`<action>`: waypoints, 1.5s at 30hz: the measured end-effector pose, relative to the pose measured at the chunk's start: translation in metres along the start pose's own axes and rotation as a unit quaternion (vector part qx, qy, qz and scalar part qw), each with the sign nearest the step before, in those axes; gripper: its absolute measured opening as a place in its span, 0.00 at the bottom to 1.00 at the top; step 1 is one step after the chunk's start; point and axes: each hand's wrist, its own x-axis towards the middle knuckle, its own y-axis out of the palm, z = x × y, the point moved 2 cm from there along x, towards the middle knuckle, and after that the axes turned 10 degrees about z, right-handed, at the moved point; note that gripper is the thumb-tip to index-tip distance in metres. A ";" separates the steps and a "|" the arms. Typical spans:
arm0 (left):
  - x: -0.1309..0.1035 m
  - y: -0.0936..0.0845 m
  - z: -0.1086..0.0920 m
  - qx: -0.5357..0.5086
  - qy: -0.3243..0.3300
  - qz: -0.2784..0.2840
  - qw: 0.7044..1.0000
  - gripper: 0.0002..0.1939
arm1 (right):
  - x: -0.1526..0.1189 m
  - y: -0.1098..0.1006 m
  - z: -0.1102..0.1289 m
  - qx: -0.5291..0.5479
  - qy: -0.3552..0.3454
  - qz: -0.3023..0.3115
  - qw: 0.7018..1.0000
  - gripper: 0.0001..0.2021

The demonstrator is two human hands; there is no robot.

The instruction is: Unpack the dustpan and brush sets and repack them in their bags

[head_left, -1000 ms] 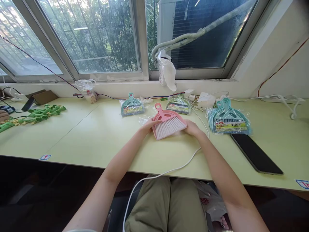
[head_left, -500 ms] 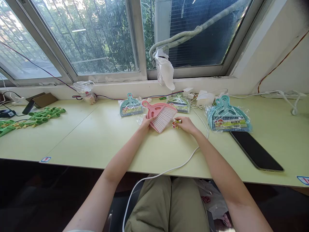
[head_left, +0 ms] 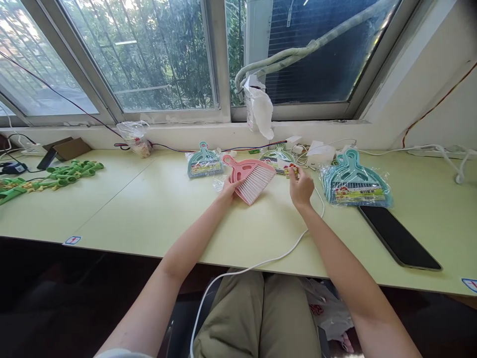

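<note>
A pink dustpan with a white-bristled brush (head_left: 254, 178) is tilted above the table, and my left hand (head_left: 230, 189) grips its lower left edge. To its right my right hand (head_left: 301, 186) is raised, its fingers pinching a small yellow and red label (head_left: 291, 171). Behind the hands lie a wrapped teal dustpan set (head_left: 204, 162) and a wrapped green set (head_left: 278, 156), partly hidden by the pink one. A stack of wrapped teal sets (head_left: 356, 179) stands to the right of my right hand.
A black phone (head_left: 400, 236) lies on the pale table (head_left: 122, 219) at the right. The white cable (head_left: 276, 258) crosses the table and hangs over its front edge. Green pieces (head_left: 55, 177) and an open brown box (head_left: 70, 148) are at the left, a plastic bag (head_left: 134, 138) near the window.
My right hand has moved right and slightly up, away from the pink set, with the label. My left hand still holds the pink set. The whole view has shifted slightly.
</note>
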 end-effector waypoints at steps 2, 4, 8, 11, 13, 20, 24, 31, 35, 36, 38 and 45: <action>-0.001 0.004 0.000 0.001 -0.009 -0.012 1.000 0.31 | -0.010 0.008 0.014 -0.055 -0.074 0.051 0.994 0.27; -0.001 0.008 0.000 0.000 -0.011 -0.023 1.000 0.30 | -0.023 0.022 0.027 -0.114 -0.133 0.126 0.976 0.25; -0.002 0.014 -0.001 -0.005 -0.014 -0.032 0.999 0.30 | -0.046 0.046 0.042 -0.175 -0.153 0.248 0.940 0.27; -0.004 0.017 -0.002 -0.005 -0.026 -0.043 0.999 0.30 | -0.053 0.055 0.046 -0.189 -0.148 0.282 0.929 0.30; -0.005 0.018 -0.003 -0.005 -0.030 -0.045 0.999 0.30 | -0.054 0.057 0.046 -0.183 -0.135 0.292 0.929 0.33; -0.005 0.018 -0.004 0.010 -0.017 -0.029 0.999 0.31 | -0.055 0.058 0.044 -0.140 -0.094 0.345 0.923 0.37; -0.004 0.016 -0.002 0.006 -0.014 -0.031 0.999 0.30 | -0.052 0.054 0.044 -0.147 -0.099 0.329 0.927 0.32; -0.003 0.016 -0.001 0.016 -0.031 -0.036 0.999 0.30 | -0.040 0.041 0.037 -0.164 -0.137 0.262 0.941 0.26; -0.004 0.017 -0.001 0.007 -0.024 -0.032 0.999 0.31 | -0.041 0.045 0.037 -0.166 -0.129 0.309 0.928 0.31; -0.004 0.017 -0.001 0.005 -0.021 -0.029 0.999 0.31 | -0.042 0.046 0.038 -0.170 -0.129 0.318 0.924 0.32; -0.004 0.017 -0.001 0.002 -0.021 -0.027 0.999 0.32 | -0.045 0.049 0.039 -0.178 -0.129 0.332 0.917 0.33; 0.000 0.013 0.002 0.012 -0.010 -0.040 0.999 0.31 | -0.045 0.049 0.039 -0.164 -0.124 0.319 0.925 0.30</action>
